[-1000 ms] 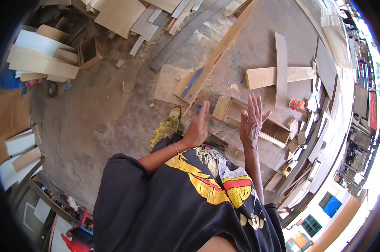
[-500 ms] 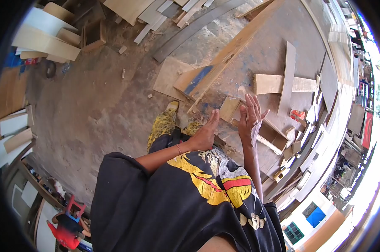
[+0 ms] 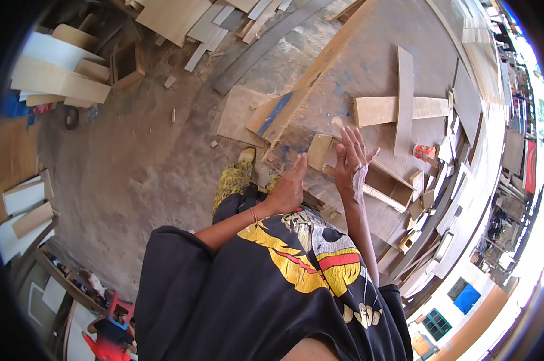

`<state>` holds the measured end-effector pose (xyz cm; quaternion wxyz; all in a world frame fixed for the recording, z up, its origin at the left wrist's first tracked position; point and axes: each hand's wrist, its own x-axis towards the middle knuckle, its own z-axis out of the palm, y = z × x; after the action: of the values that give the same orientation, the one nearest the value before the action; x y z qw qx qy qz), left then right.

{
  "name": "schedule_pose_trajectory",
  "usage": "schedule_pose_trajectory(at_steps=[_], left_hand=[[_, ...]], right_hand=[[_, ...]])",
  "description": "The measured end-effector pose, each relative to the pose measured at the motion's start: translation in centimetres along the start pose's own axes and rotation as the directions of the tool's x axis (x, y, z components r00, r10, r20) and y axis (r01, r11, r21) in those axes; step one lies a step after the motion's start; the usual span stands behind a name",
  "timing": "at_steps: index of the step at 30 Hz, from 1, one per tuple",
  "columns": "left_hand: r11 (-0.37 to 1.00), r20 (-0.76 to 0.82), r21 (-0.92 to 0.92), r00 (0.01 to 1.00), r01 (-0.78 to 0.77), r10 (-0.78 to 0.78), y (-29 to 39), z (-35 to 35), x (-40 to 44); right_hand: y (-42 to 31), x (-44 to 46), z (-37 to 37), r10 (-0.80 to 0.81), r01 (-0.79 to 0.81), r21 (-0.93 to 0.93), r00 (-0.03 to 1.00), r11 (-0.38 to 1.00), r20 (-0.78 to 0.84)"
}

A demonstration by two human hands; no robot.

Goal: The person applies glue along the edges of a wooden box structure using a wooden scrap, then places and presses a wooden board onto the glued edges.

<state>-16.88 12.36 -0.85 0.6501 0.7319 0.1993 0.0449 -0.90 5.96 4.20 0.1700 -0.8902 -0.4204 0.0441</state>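
My left hand (image 3: 287, 191) is raised before my shirt, its fingers stretched out and holding nothing. A thin bracelet circles that wrist. To its right, my right hand (image 3: 351, 163) is up with fingers spread, palm facing inward and nothing in it. A gap separates the two hands. Behind the right hand lies an open wooden box frame (image 3: 392, 183) on the worktable (image 3: 377, 66). Farther off on the table, a light wooden board (image 3: 374, 111) is crossed by a thin strip (image 3: 404, 90).
A long plank (image 3: 320, 69) runs along the table's edge. Wood offcuts and an orange-red container (image 3: 424, 151) lie at the right. Stacked boards (image 3: 55, 78) and a wooden box (image 3: 127, 66) stand on the far left floor. A person in red and black (image 3: 106, 337) is at lower left.
The camera view has shifted slightly, so the surroundings sit a little differently in frame. Both hands stay raised and apart, with only small movement.
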Motion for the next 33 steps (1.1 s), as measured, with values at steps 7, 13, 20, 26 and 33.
schedule_pose_trajectory(at_steps=[7, 13, 20, 26, 33], left_hand=[[0.973, -0.163, 0.180, 0.971, -0.144, 0.174, 0.5, -1.3, 1.5], [0.940, 0.004, 0.238, 0.968, -0.243, 0.250, 0.9, -1.9, 5.1], [0.970, 0.116, 0.175, 0.982, -0.169, 0.151, 0.7, -0.1, 5.5], [0.952, 0.118, 0.190, 0.969, -0.238, 0.219, -0.7, -0.5, 5.3], [0.927, 0.173, 0.304, 0.969, -0.221, 0.175, 3.5, -3.1, 4.3]], right_hand=[[-0.5, 0.0, 0.0, 0.014, -0.014, 0.008, 0.999, 1.000, -0.030], [0.3, -0.2, -0.5, 0.019, -0.019, 0.042, 1.000, 0.999, 0.012], [1.8, -0.5, 0.0, 0.005, -0.003, 0.044, 0.999, 0.999, -0.041], [1.1, -0.5, 0.1, 0.034, -0.033, 0.033, 0.999, 0.999, -0.021], [0.9, -0.6, 0.0, -0.005, 0.017, 0.104, 0.994, 0.994, -0.112]])
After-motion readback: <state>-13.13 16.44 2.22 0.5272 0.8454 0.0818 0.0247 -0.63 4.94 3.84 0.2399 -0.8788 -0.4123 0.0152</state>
